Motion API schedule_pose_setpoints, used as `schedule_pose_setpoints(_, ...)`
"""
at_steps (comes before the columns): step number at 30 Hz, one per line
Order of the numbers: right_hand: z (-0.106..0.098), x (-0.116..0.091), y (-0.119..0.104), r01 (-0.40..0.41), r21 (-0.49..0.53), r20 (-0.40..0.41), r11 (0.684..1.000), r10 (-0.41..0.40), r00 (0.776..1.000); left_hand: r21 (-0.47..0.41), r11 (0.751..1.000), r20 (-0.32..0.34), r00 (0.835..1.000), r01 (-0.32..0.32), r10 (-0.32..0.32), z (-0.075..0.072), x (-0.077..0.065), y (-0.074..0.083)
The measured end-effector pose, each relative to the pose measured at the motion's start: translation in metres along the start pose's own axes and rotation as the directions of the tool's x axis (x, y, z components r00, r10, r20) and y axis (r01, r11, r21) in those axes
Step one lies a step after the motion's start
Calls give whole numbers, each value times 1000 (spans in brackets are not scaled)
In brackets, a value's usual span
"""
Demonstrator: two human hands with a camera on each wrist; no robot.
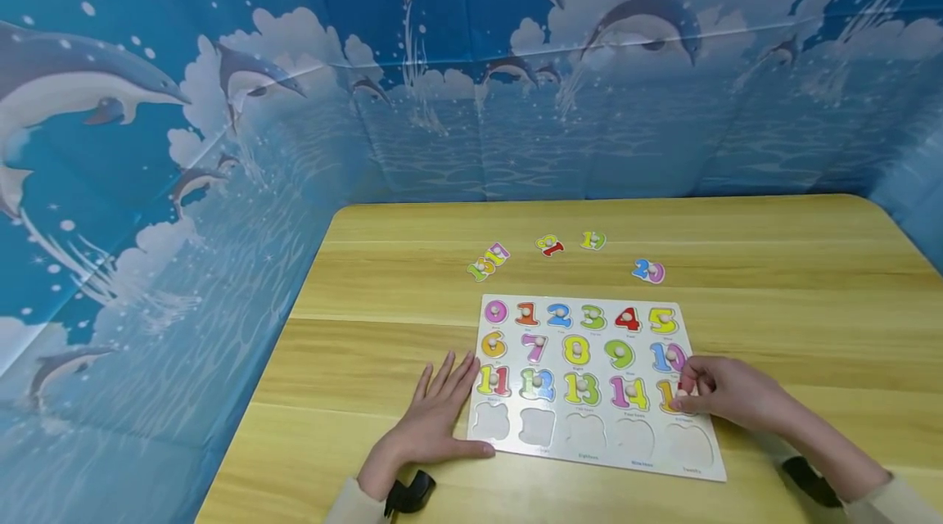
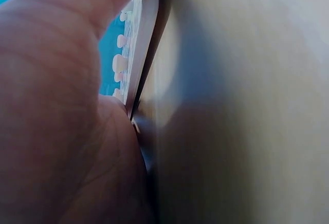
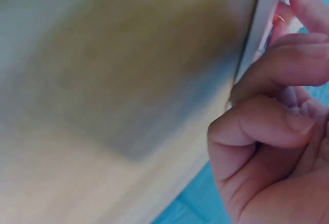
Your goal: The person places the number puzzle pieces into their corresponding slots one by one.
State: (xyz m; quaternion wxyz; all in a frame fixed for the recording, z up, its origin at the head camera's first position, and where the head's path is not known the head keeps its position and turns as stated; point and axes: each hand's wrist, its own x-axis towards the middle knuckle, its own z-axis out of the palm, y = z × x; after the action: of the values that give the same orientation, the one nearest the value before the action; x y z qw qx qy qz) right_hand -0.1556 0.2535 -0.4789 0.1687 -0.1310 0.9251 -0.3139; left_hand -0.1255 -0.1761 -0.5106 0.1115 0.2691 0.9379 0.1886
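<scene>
A white number puzzle board point(image 1: 538, 452) lies on the table, its upper rows filled with coloured, knobbed number pieces. My right hand point(image 1: 737, 395) is at the board's right edge, where thumb and fingers pinch the orange and red number 15 piece point(image 1: 666, 395) over its spot at the end of the third row. Those fingers hide much of the piece. My left hand point(image 1: 435, 417) rests with fingers spread and straight along the board's left edge, thumb at the lower left corner. In the left wrist view the palm point(image 2: 46, 106) stands close beside the board's side.
Beyond the board lie several loose number pieces: a 16 point(image 1: 481, 268) touching a 17 point(image 1: 498, 254), an 18 point(image 1: 549, 245), a 19 point(image 1: 593, 241) and a 20 point(image 1: 648, 271). The bottom row holds bare recesses. A dolphin-print curtain point(image 1: 457, 139) stands behind the wooden table point(image 1: 354, 319).
</scene>
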Motion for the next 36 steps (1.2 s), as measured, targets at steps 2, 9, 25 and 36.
schedule_pose_setpoints(2, -3, 2, -1, 8, -56, 9, 998, -8, 1000, -2, 1000, 0, 1000, 0, 0, -1, 0, 1)
schedule_pose_setpoints(9, -27, 31, -22, 105, -124, 71, 987, -97, 993, 6, 1000, 1, 1000, -4, 4, -5, 1, 1)
schedule_pose_setpoints(25, 8, 218, -124, 266, 32, 64, 963, -268, 961, -9, 1000, 4, 1000, -11, 11, 3, 2, 0)
schedule_pose_setpoints(36, 44, 266, -157, 155, 5, 11, 988, -155, 988, -12, 1000, -8, 1000, -12, 12, 1, 0, 0)
